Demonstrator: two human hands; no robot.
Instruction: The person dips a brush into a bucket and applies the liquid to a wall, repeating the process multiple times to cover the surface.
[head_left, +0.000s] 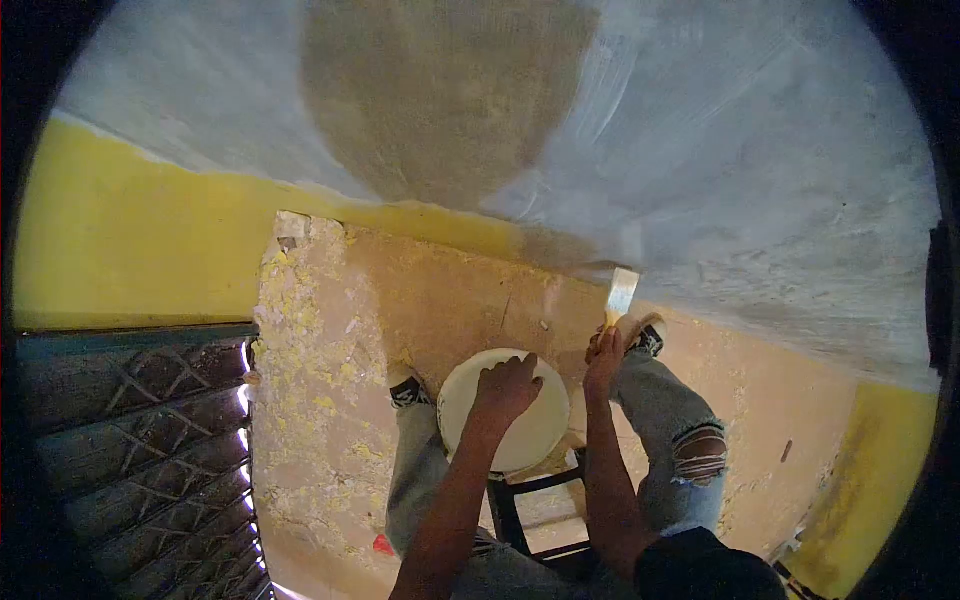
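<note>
My right hand (pixel 603 358) is wrapped round the handle of a putty knife (pixel 621 291), whose wide metal blade points up and away from me, close to the foot of the grey wall. Between my legs stands a round, pale bucket (pixel 462 436). Over its cream-white top is my left hand (pixel 509 388), back upward and fingers curled down. What those fingers hold, if anything, is hidden beneath the hand. Whether the pale surface is a lid or paste inside cannot be told.
The wall (pixel 760 180) has smeared grey plaster and a darker brown patch (pixel 445 90); yellow paint (pixel 150 240) borders it. Flakes litter the tan floor (pixel 330 380). A black metal frame (pixel 510 515) is beneath me, a dark slatted shutter (pixel 150 430) at left.
</note>
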